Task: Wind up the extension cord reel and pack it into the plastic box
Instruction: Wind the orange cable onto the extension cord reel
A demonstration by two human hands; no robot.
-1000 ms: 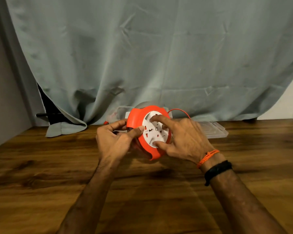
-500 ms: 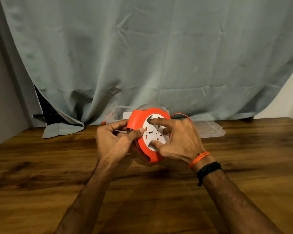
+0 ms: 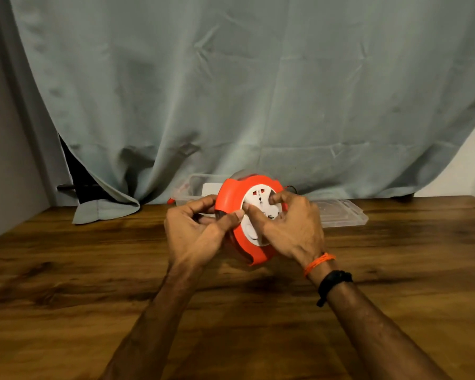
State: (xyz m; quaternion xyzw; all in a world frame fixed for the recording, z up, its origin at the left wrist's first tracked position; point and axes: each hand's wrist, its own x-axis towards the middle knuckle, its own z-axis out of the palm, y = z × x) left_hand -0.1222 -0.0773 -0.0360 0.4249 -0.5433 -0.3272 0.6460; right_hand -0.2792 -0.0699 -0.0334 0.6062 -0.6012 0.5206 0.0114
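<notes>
- Two hands are closed on a round extension cord reel, its smooth orange plastic shell ringing a white socket face.
- The reel is held tilted above the wood-grain table.
- The shell's left edge is gripped by the left hand; the white face is pinched by the right hand.
- A clear plastic box lies just behind the reel, a flat clear lid to its right.

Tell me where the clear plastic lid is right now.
In the head view, the clear plastic lid lies flat on the wooden table at the back, right of the reel, just below the curtain.
</notes>
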